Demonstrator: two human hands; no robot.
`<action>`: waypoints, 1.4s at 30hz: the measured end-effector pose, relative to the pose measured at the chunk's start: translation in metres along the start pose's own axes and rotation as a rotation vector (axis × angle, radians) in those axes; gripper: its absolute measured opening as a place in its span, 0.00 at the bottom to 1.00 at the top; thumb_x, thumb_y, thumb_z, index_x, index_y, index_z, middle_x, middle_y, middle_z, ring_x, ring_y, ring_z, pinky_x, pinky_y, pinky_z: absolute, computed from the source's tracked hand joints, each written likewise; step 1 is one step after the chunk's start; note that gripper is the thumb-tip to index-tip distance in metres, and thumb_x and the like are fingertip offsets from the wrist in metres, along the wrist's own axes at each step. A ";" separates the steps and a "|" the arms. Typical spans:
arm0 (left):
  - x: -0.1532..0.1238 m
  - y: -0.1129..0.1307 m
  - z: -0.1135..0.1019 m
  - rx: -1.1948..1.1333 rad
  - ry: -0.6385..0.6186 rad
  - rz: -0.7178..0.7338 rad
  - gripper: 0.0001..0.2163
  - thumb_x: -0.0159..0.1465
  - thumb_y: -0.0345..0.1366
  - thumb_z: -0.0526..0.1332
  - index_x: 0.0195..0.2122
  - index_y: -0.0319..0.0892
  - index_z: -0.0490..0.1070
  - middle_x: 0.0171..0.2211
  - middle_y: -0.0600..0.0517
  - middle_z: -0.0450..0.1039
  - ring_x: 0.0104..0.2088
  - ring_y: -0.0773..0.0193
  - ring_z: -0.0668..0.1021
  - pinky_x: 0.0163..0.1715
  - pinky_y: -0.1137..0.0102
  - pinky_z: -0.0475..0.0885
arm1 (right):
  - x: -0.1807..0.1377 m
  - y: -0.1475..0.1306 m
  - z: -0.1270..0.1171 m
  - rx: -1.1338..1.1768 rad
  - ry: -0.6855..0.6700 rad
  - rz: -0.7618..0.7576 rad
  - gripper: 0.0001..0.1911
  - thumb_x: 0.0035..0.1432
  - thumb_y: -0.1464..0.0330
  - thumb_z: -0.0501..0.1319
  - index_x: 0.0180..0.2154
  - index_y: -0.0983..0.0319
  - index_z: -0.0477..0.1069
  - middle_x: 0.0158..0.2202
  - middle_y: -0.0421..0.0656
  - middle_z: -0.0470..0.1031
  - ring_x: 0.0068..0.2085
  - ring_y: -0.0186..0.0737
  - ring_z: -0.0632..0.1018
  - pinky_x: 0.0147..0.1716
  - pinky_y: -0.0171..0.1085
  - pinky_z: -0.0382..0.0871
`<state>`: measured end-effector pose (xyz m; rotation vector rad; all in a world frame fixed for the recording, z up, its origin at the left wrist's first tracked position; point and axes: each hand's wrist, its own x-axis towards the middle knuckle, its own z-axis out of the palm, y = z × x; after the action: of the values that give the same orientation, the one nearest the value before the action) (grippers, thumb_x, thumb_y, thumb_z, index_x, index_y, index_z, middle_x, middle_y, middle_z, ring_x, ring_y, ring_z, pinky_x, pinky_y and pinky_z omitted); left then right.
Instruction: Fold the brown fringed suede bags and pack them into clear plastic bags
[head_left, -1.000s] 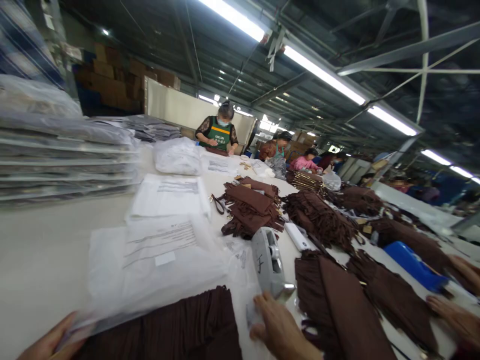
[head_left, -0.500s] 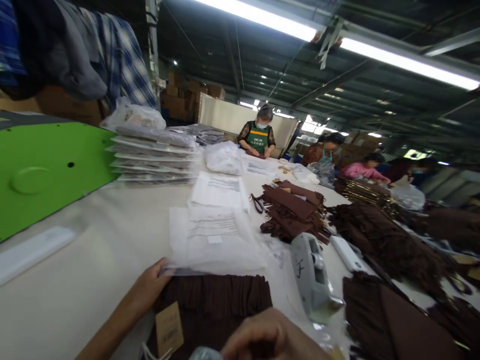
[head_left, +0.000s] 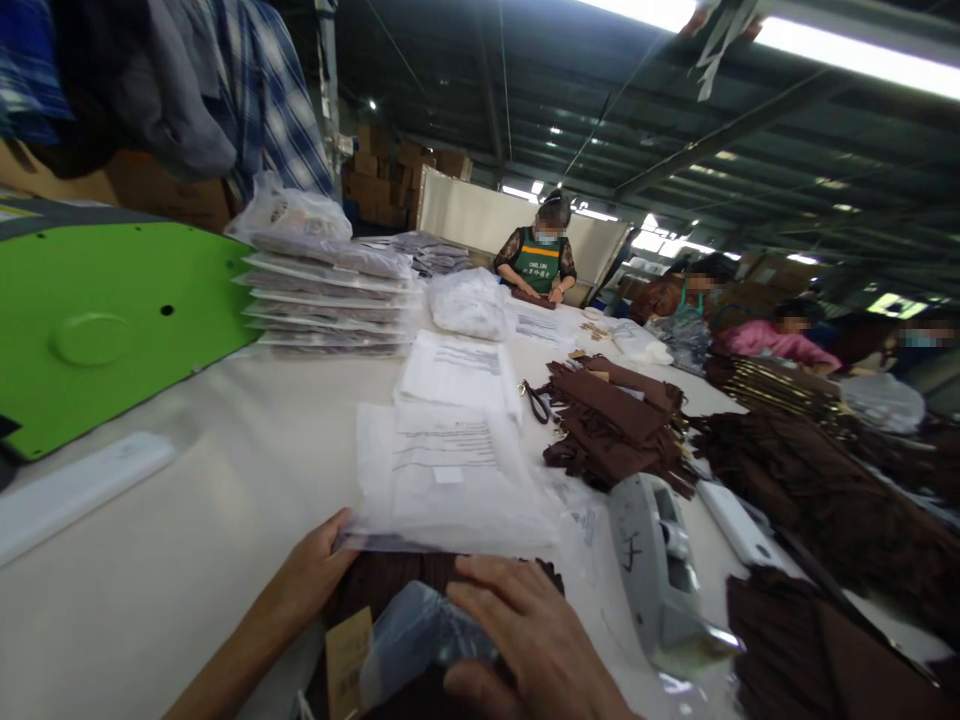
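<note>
At the lower middle of the head view lies a dark brown fringed bag, its far end at the mouth of a clear printed plastic bag. My left hand is closed on the near left edge of that plastic bag, fingertips hidden beneath it. My right hand rests over the brown bag, fingers stretched out, touching a small clear plastic packet. The packet's contents cannot be made out. A tan cardboard tag on a white string lies to the packet's left.
A grey tape dispenser and a white phone-like device stand to the right, near piled brown bags. A green machine and stacked packed bags are left. A co-worker in a green apron works across the table.
My right hand has moved forward over the brown bag, its fingers now stretched out. The clear packet has come further into view on the bag. My left hand keeps its hold; the view has shifted.
</note>
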<state>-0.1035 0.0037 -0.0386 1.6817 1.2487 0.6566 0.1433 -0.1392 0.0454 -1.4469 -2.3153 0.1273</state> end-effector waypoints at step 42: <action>-0.031 -0.001 0.016 -0.146 0.304 -0.021 0.27 0.49 0.66 0.61 0.36 0.48 0.68 0.30 0.57 0.77 0.34 0.57 0.78 0.34 0.72 0.73 | -0.003 0.154 0.020 0.735 0.229 1.023 0.11 0.47 0.60 0.58 0.31 0.59 0.65 0.16 0.32 0.62 0.15 0.33 0.65 0.15 0.33 0.59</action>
<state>-0.1014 -0.0311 -0.0436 1.4842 1.3897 0.9940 0.2667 -0.0685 -0.0180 -1.8831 -0.9597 0.9143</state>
